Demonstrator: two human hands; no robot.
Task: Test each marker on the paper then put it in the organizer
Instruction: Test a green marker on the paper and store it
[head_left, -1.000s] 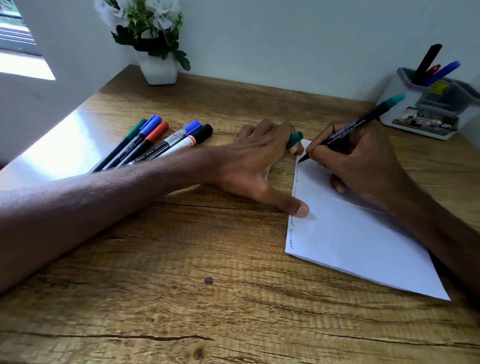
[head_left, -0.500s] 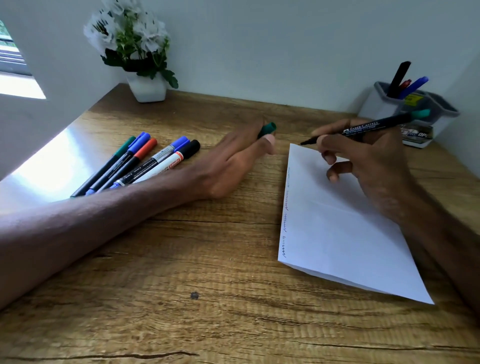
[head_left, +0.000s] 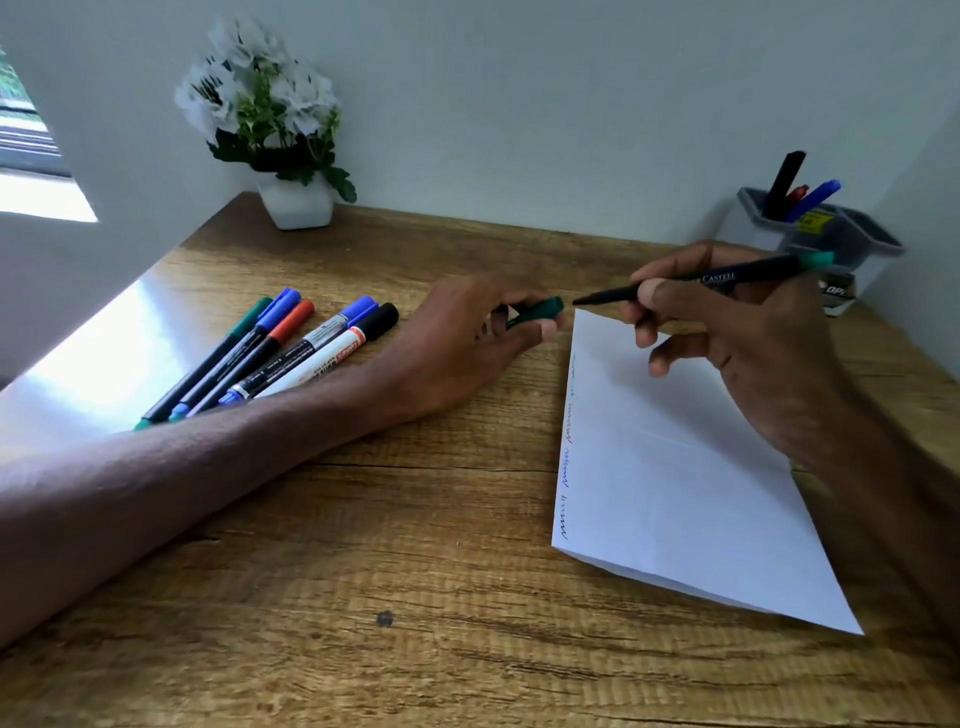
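1. Daylight from a window (head_left: 31, 156) falls to the left of the left hand and makes a bright glare on the wooden tabletop (head_left: 363, 597), whose brown grain shows a small dark knot near the front.
2. Loose markers (head_left: 270, 358), six or so with green, blue, red and black caps, lie fanned together on the tabletop just left of the left forearm.
3. Beyond the left hand, a white pot of white flowers (head_left: 280, 150) stands against the pale wall.
4. Left hand (head_left: 467, 343) is curled, its fingertips pinching a green cap (head_left: 540, 310), mouth turned toward the right hand.
5. Between the hands, the tip of a black marker (head_left: 691, 283) hovers just short of the cap, above the far corner of the paper (head_left: 675, 493).
6. Right hand (head_left: 748, 343) pinches that marker's barrel, its lower fingers loosely bent above the paper; scribbles line the paper's left edge.
7. Behind the right hand, a grey organizer (head_left: 841, 244) holds black, red and blue markers upright.
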